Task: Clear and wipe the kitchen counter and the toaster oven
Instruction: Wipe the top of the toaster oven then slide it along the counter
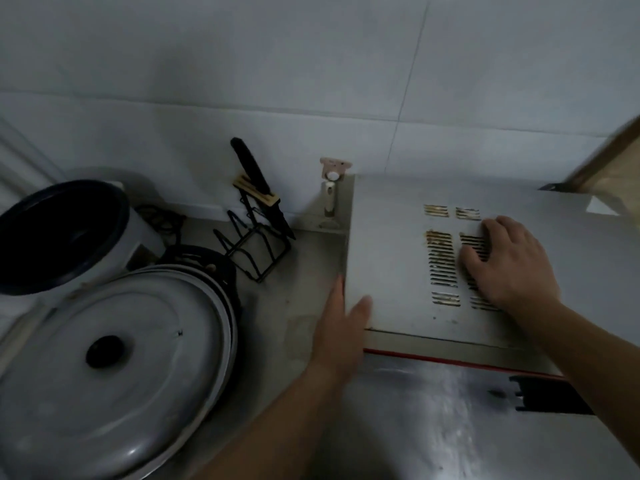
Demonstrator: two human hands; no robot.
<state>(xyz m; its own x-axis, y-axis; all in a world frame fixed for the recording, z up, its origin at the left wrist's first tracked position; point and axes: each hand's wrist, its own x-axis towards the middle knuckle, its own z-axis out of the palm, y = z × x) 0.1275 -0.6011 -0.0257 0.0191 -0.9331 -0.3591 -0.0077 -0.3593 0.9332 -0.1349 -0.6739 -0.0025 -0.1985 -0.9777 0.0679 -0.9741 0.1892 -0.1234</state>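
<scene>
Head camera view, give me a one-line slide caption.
Both hands rest on the toaster oven beside a lidded pot.

The toaster oven (pixel 398 258) sits on the tabletop (pixel 304 271) at the right, against the wall. Left of it stands a wire rack (pixel 256 244) holding a knife (pixel 259 185). Further left, a rice cooker (pixel 65 233) sits behind a lidded pan (pixel 114 348).
</scene>
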